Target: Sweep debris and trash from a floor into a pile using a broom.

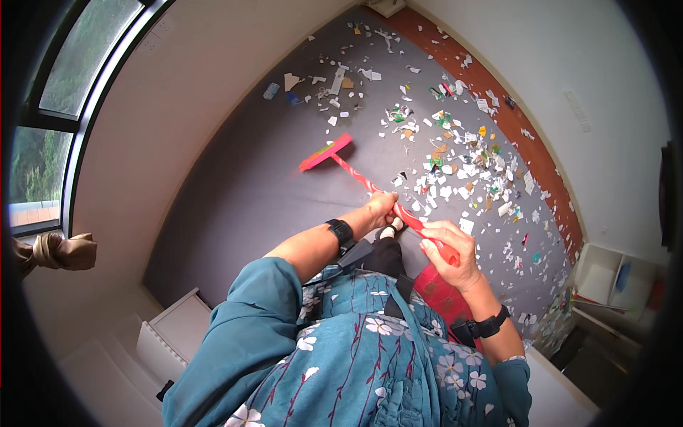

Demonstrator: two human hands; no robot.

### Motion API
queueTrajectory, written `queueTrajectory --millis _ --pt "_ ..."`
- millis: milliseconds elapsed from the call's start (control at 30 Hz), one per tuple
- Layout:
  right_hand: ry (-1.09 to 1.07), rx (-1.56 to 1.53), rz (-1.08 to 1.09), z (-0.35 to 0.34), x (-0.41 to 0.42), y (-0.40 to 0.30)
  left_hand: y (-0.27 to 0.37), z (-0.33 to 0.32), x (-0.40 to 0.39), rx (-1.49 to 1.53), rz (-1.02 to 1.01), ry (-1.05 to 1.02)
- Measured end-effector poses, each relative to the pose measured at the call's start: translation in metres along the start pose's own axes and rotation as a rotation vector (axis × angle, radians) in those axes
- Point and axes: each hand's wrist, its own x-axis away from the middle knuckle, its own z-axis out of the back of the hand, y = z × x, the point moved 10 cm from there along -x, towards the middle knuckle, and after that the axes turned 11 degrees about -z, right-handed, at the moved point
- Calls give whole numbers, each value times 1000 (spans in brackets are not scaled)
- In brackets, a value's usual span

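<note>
A red broom handle [361, 180] runs diagonally from near my body out to a pink and red broom head [326, 153] on the grey floor [256, 187]. My left hand [383, 207] is closed around the handle's middle. Close to the handle's end, my right hand [453, 248] grips it with the thumb along one side. The broom head stands left of the scattered paper scraps [480, 173] and looks slightly blurred at its bristles. Among the scraps lie green, yellow and brown bits. A blue and clear piece of litter [271, 91] lies beyond the head.
A reddish-brown floor strip [539, 171] with litter follows the right wall. White open shelving [600, 267] stands at the right, and a white cabinet [179, 325] at lower left. A red patterned object [440, 291] is beside my right forearm. A window [40, 171] and tied curtain [64, 251] are left.
</note>
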Motion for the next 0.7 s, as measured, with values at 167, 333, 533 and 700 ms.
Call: queueTrajectory --millis 167,333,533,700 --pt "15 263 170 15 8 -53 27 -71 7 77 -144 -144" --pt "81 143 21 42 33 -41 21 -76 40 134 -142 -104" --pt "-118 -93 11 -10 14 -12 0 29 45 159 -166 187" --pt "-99 -194 -81 -25 6 35 -10 57 20 71 -118 303"
